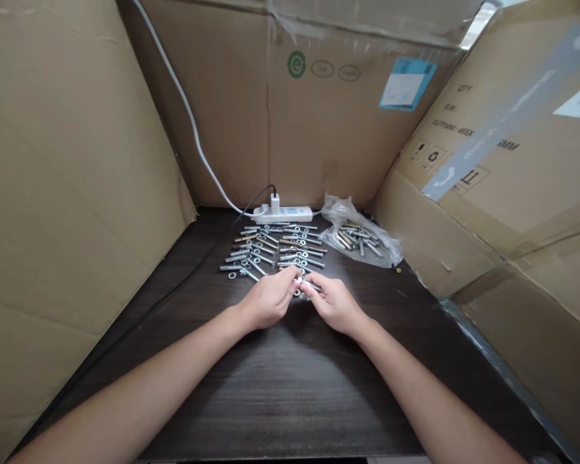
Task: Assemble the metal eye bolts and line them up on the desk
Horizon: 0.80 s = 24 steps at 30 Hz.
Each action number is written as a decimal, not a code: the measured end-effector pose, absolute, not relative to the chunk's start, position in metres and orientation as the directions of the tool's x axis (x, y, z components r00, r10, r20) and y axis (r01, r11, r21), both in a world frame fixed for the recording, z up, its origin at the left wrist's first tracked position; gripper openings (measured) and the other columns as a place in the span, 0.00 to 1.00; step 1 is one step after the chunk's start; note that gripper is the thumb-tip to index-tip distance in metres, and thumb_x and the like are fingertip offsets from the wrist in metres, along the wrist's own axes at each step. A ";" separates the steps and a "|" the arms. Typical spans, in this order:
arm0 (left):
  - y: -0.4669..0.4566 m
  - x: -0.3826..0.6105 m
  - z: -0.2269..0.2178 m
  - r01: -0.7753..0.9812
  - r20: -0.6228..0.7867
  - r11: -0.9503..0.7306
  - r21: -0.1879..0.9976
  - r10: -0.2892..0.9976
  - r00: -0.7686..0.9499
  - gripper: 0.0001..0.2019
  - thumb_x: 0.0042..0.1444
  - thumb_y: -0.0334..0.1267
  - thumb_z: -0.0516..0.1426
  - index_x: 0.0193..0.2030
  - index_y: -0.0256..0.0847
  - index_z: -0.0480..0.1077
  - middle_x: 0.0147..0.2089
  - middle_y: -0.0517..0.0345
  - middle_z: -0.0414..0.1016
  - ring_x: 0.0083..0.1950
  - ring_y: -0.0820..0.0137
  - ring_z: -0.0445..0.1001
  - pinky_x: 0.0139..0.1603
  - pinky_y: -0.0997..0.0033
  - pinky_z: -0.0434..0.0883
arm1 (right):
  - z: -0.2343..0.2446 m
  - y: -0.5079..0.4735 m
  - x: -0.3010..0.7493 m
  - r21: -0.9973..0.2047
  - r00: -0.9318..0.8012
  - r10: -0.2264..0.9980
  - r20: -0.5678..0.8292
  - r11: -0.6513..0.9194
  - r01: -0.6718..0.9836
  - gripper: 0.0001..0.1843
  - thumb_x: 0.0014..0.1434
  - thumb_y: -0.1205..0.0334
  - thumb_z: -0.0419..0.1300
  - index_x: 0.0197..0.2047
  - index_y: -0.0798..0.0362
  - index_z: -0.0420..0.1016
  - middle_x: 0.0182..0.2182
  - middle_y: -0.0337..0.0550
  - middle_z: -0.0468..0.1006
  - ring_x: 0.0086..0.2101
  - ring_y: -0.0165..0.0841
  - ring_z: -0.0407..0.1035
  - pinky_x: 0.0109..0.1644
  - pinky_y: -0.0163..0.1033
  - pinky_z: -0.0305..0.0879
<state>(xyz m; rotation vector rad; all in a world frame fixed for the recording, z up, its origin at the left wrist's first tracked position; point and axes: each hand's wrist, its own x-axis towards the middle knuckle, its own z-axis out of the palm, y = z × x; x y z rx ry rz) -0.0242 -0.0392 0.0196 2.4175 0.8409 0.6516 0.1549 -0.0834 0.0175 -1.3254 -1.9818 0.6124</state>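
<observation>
Close together over the near end of the metal parts, my left hand point(270, 298) and my right hand point(332, 301) are both closed, with fingertips almost meeting. Each pinches something small between thumb and fingers; a bit of shiny metal shows there, but its kind is hidden. Just below the fingertips lie a washer point(297, 292) and other small metal pieces, partly covered by the hands. Beyond them, bolts with metal sleeves point(299, 251) and washers lie in two columns. One loose washer point(232, 276) rests at the left column's near end.
A clear plastic bag point(386, 248) with more bolts and sleeves lies at the back right. Behind the columns sits a white power strip point(297, 213) with a plugged-in charger and a black cable point(193, 267) running left. Cardboard walls point(328, 142) enclose the dark table point(280, 399).
</observation>
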 end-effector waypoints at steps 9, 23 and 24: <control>-0.038 -0.022 0.018 0.417 0.307 -0.671 0.613 0.688 0.657 0.18 0.66 0.42 0.39 0.31 0.39 0.62 0.26 0.61 0.66 0.27 0.74 0.64 0.31 0.75 0.60 | 0.020 -0.087 0.154 -0.604 -0.269 0.911 0.312 0.409 0.684 0.12 0.63 0.53 0.51 0.42 0.50 0.69 0.31 0.42 0.77 0.29 0.32 0.70 0.33 0.33 0.64; -0.049 -0.026 0.028 0.361 0.343 -0.649 0.669 0.701 0.626 0.09 0.64 0.39 0.43 0.44 0.40 0.61 0.36 0.59 0.68 0.34 0.73 0.68 0.38 0.73 0.64 | 0.022 -0.091 0.150 -0.739 -0.174 0.905 0.389 0.419 0.528 0.09 0.57 0.59 0.56 0.41 0.52 0.69 0.32 0.39 0.76 0.28 0.28 0.70 0.31 0.30 0.68; -0.050 -0.026 0.028 0.354 0.340 -0.647 0.675 0.699 0.629 0.09 0.63 0.38 0.44 0.45 0.40 0.60 0.36 0.59 0.68 0.35 0.73 0.67 0.38 0.73 0.64 | 0.022 -0.091 0.150 -0.748 -0.164 0.905 0.393 0.418 0.515 0.09 0.57 0.59 0.56 0.41 0.52 0.69 0.30 0.38 0.75 0.26 0.27 0.69 0.30 0.29 0.67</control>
